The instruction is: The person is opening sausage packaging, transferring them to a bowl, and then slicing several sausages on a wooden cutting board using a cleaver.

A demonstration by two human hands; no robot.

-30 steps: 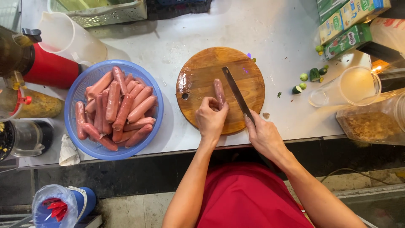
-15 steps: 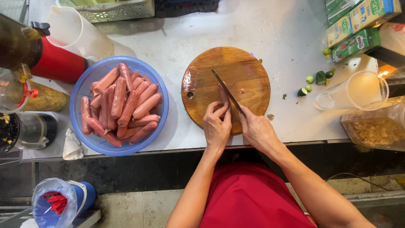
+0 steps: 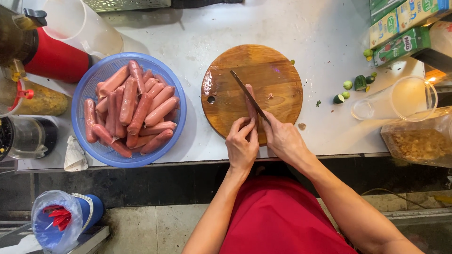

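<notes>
A round wooden cutting board (image 3: 278,75) lies on the white counter. A single pink sausage (image 3: 250,96) rests on it lengthwise. My left hand (image 3: 241,146) pinches the near end of that sausage. My right hand (image 3: 281,138) grips a knife (image 3: 246,93), whose blade lies along the sausage's top, pointing away to the upper left. A blue basket (image 3: 92,136) full of several more sausages (image 3: 136,108) stands left of the board.
A red container (image 3: 56,59) and a clear jug (image 3: 77,21) stand at the back left. Small green limes (image 3: 353,87), a clear plastic cup (image 3: 400,101) and drink cartons (image 3: 400,28) sit on the right. The counter edge runs just below my hands.
The knife has swung from the sausage's right side to lie along its top. My left hand slid from covering the sausage to pinching its near end.
</notes>
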